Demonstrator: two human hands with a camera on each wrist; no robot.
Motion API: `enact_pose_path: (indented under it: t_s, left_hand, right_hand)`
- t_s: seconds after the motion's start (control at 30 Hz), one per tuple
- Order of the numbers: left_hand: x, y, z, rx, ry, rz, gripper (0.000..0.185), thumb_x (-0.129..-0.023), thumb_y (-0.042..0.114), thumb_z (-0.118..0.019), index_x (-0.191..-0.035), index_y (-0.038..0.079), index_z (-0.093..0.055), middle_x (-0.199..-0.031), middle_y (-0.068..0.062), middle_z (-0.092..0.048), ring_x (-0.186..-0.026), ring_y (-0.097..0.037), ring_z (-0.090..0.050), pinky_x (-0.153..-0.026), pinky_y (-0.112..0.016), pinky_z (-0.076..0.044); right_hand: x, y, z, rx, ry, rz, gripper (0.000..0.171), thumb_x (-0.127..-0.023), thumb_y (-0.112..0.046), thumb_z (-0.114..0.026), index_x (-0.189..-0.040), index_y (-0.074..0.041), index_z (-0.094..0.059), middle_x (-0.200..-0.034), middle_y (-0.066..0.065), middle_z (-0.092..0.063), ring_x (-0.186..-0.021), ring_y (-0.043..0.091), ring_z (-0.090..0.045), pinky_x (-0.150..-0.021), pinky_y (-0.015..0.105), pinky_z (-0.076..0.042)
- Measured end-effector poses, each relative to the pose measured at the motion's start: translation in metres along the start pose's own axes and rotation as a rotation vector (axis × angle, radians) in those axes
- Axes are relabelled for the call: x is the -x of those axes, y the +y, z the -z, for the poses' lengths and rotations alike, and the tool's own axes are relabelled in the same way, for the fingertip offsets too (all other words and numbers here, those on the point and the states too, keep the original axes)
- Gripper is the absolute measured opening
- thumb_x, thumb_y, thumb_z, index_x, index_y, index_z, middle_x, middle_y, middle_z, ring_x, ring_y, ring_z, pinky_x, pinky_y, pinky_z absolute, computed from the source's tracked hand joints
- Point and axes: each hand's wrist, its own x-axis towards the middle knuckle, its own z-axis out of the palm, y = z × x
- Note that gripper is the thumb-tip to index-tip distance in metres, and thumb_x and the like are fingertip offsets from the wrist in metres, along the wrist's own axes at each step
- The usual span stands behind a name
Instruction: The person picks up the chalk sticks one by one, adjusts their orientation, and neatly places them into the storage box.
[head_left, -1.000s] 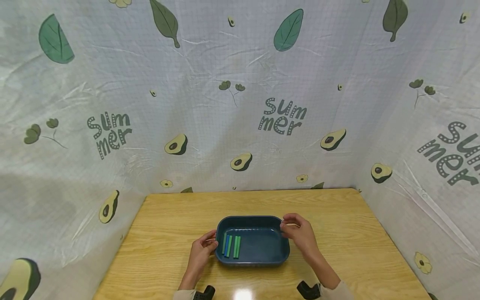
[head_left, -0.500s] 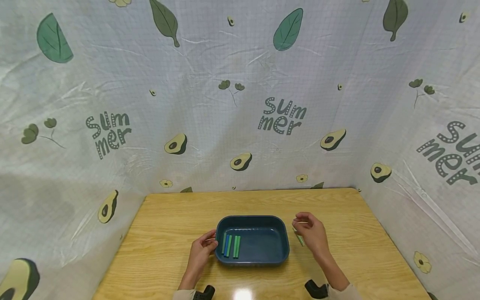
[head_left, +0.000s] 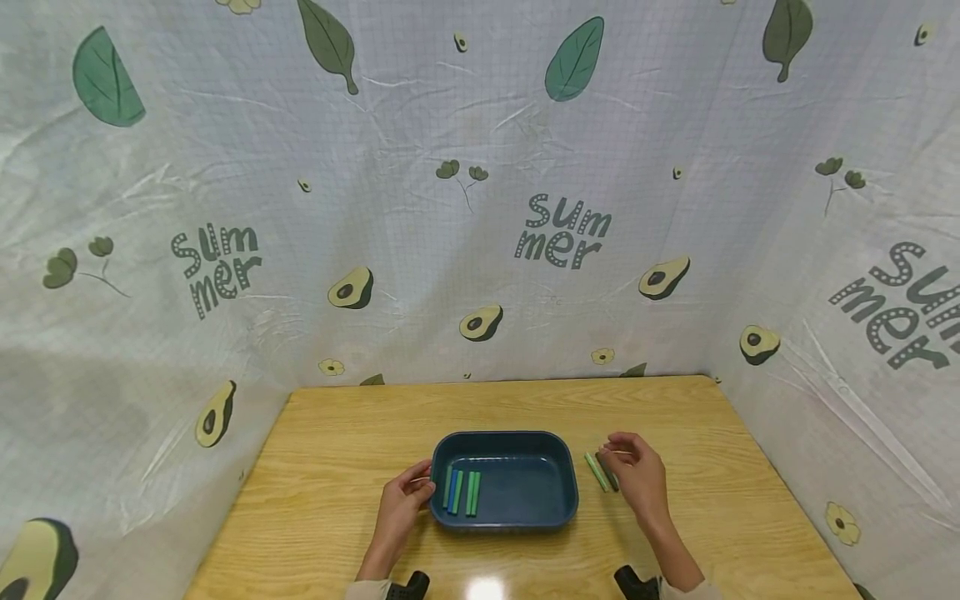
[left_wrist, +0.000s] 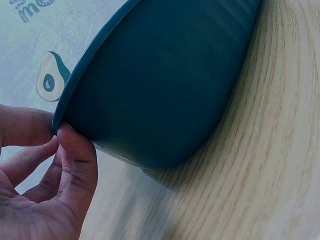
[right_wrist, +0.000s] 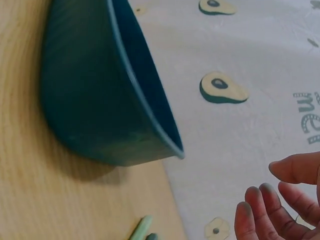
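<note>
Two hands work over a wooden desk (head_left: 337, 500) hemmed in by a printed avocado backdrop (head_left: 480, 208). At its middle sits a dark blue tray (head_left: 525, 498), its rim pinched at the near-left corner by the left hand (head_left: 401, 504), thumb and fingers closed on the edge (the left wrist view shows them clamped right on the lip), probably to keep the tray from sliding. Four sticks (head_left: 462, 492), blue and green, lie side by side in the tray's left part. The right hand (head_left: 637, 479) hovers over the desk just right of the tray, fingers loosely curled and holding nothing. Two more sticks (head_left: 602, 472), one pale green and one darker, lie on the desk just beside its fingertips, between hand and tray.
</note>
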Motion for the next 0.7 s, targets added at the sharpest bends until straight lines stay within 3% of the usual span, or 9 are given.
enact_pose_path:
  t_s: [0.3, 0.7]
  left_hand:
    - [0.001, 0.001, 0.0, -0.003, 0.006, -0.011, 0.044, -0.093, -0.001, -0.059, -0.137, -0.007, -0.052, -0.126, -0.028, -0.055, -0.094, -0.01, -0.059, -0.074, -0.03, -0.056]
    - [0.0, 0.001, -0.001, -0.01, 0.015, 0.009, 0.045, -0.093, -0.002, -0.058, -0.137, -0.006, -0.052, -0.128, -0.027, -0.054, -0.1, -0.016, -0.059, -0.075, -0.031, -0.056]
  right_hand:
    - [0.003, 0.017, 0.002, 0.016, 0.072, -0.063, 0.026, -0.092, -0.013, -0.066, -0.117, -0.006, -0.062, -0.114, 0.015, -0.067, -0.087, 0.0, -0.062, -0.071, 0.016, -0.05]
    - [0.002, 0.04, 0.002, 0.005, 0.124, -0.106, 0.031, -0.093, -0.016, -0.066, -0.121, -0.005, -0.061, -0.112, 0.011, -0.066, -0.082, -0.007, -0.057, -0.072, 0.016, -0.049]
